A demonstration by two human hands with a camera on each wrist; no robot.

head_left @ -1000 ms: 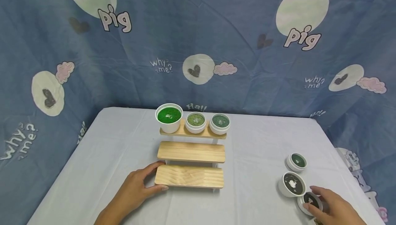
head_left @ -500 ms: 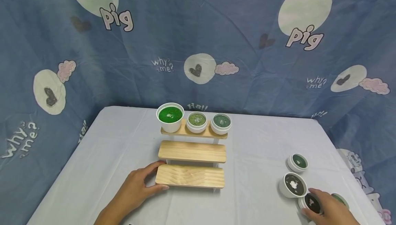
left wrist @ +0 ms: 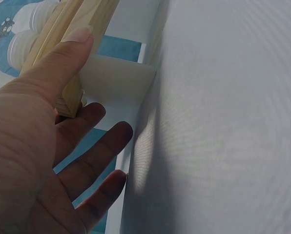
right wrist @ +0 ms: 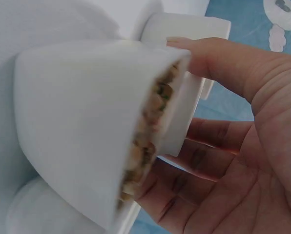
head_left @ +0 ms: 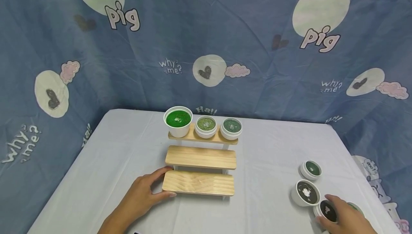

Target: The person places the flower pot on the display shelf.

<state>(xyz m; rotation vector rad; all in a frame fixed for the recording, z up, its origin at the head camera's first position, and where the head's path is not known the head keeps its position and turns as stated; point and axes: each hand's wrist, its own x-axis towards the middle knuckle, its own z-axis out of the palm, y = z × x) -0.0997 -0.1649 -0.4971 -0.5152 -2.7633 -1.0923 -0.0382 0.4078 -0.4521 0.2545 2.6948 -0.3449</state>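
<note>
My left hand pinches the left end of the lowest step of a three-step wooden display stand. In the left wrist view its thumb lies along the wood, and the other fingers spread below. At the lower right, my right hand has thumb and fingers around a small white cup with dark contents. In the right wrist view that cup is partly hidden behind a white angular bowl of mixed brown bits. A larger white cup with dark filling stands right beside the held one.
On the top step sit a bright green cup, an olive green cup and a grey-green cup. A small dark green cup stands at the right. Another green-filled one shows behind my right hand. A blue printed cloth hangs behind the table.
My right hand has shifted slightly and closed in on the small dark-filled cup, and the green-filled cup behind it has come into sight. My left hand stays on the stand.
</note>
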